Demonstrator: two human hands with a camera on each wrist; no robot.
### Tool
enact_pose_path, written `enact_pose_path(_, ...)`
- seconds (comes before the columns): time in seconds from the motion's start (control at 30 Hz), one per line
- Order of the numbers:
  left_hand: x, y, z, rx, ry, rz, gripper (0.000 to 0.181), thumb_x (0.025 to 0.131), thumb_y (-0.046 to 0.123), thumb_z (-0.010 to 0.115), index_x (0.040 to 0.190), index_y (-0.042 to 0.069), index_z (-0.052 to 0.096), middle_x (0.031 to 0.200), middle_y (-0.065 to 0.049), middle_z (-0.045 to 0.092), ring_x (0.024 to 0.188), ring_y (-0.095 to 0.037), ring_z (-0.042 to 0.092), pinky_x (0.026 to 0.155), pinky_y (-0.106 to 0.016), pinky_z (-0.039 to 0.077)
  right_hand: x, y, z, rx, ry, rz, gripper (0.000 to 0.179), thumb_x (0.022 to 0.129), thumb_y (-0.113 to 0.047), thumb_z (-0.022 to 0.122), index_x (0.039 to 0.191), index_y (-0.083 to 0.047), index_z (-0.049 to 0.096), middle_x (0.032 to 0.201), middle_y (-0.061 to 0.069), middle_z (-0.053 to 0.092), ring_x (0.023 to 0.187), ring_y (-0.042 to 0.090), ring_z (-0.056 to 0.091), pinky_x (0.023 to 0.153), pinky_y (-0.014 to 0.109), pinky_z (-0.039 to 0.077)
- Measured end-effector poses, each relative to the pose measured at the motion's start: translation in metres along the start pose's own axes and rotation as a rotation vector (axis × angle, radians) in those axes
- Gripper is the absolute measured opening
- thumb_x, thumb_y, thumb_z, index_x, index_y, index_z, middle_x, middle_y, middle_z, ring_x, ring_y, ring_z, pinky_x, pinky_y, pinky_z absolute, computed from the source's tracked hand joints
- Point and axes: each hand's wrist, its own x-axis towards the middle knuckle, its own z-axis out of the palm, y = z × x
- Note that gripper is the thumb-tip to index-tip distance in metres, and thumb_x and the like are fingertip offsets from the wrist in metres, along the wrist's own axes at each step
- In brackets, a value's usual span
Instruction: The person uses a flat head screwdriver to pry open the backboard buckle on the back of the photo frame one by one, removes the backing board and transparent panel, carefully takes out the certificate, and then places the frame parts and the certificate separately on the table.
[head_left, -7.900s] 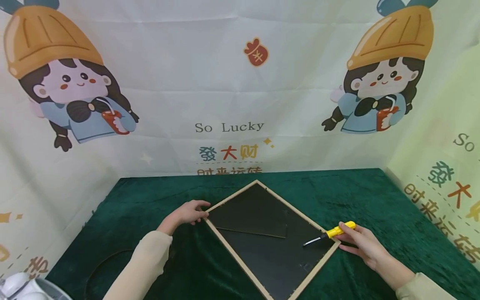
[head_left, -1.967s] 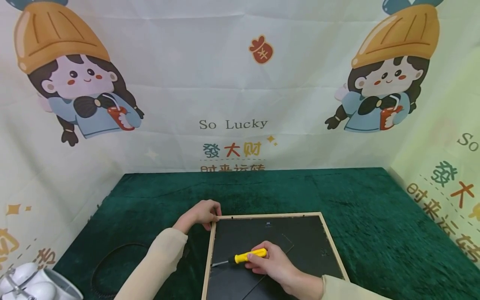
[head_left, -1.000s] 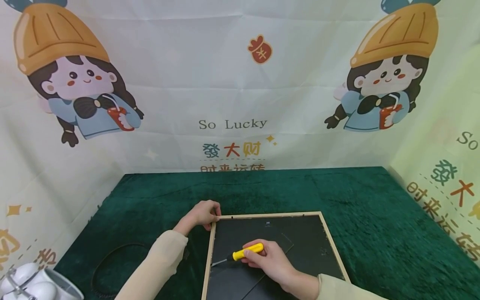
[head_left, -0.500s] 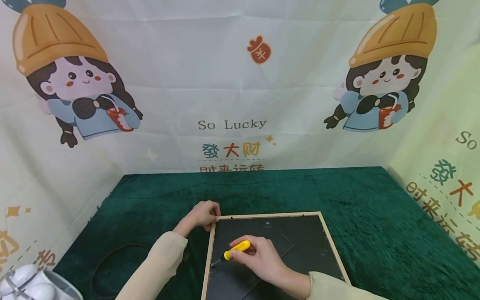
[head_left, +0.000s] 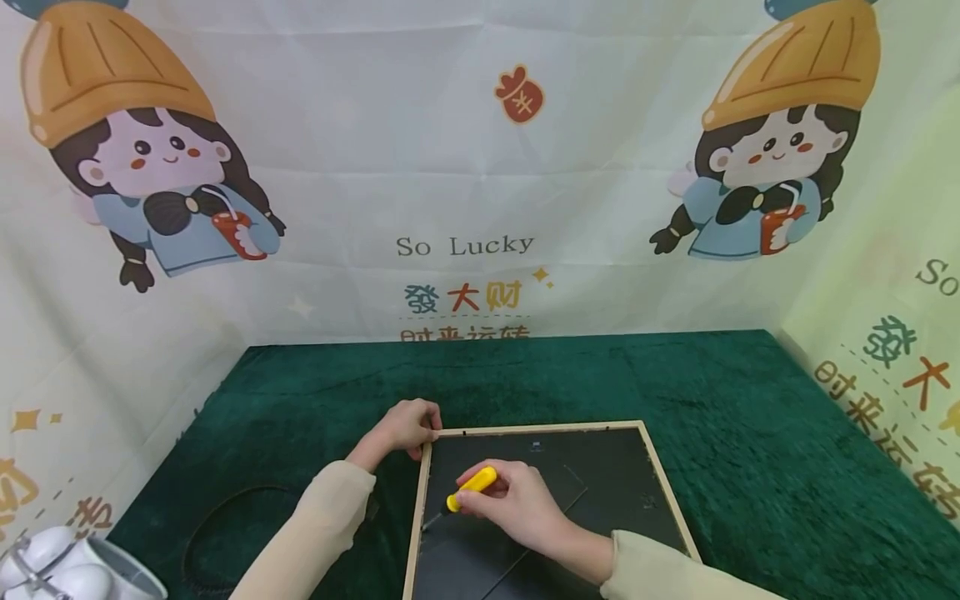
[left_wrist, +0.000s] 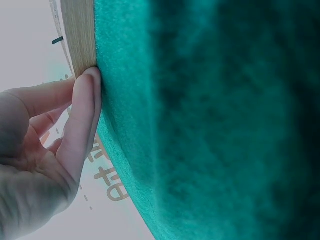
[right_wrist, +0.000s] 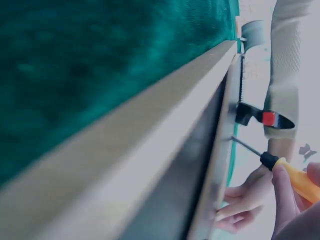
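One screwdriver (head_left: 481, 478) in right hand (head_left: 519, 505), left hand (head_left: 407, 426) on frame (head_left: 422, 493)

There's a pale printed backdrop (head_left: 375, 100) hung behind the green cloth (head_left: 555, 379), a cartoon girl (head_left: 161, 167) above the cloth's left end, a second girl (head_left: 772, 162) above its right. "So Lucky" lettering (head_left: 465, 246) shows above its far edge, a red pouch print (head_left: 519, 94) higher up. A thin dark loop (head_left: 201, 525) lies on the cloth's left side; some rounded white object (head_left: 56, 543) sits at its left edge.
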Motion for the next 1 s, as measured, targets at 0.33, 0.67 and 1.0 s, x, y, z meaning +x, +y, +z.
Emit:
enact_pose_path(0.33, 0.000, 0.002, -0.002, -0.014, 0.005, -0.001, 0.009, 0.083, 0.002, 0.059, 0.075, 0.006, 0.057, 0.063, -0.004, 0.052, 0.044, -0.015, 0.054, 0.046, -0.025, 0.048, 0.015, -0.009, 0.011, -0.246, -0.024, -0.144, 0.018, 0.079, -0.022, 0.066, 0.087, -0.006, 0.065, 0.074, -0.008, 0.061, 0.060, 0.004, 0.058, 0.057, 0.021, 0.049)
enact_pose_path(0.67, -0.001, 0.002, -0.002, -0.039, 0.004, -0.002, 0.009, 0.082, -0.001, 0.058, 0.075, 0.004, 0.057, 0.063, -0.006, 0.052, 0.046, -0.017, 0.054, 0.047, -0.026, 0.049, 0.028, -0.027, 0.023, -0.493, -0.047, -0.231, 0.014, 0.079, -0.026, 0.066, 0.073, -0.015, 0.060, 0.058, -0.012, 0.051, 0.048, 0.000, 0.046, 0.048, 0.016, 0.041)
enact_pose_path(1.0, -0.001, 0.003, -0.002, -0.033, -0.012, 0.021, 0.009, 0.081, -0.001, 0.060, 0.074, 0.003, 0.057, 0.064, -0.004, 0.050, 0.049, -0.016, 0.049, 0.049, -0.026, 0.047, 0.037, -0.037, 0.036, -0.650, -0.068, -0.267, 0.016, 0.079, -0.028, 0.066, 0.073, -0.015, 0.060, 0.056, -0.014, 0.050, 0.048, -0.005, 0.044, 0.047, 0.011, 0.038)
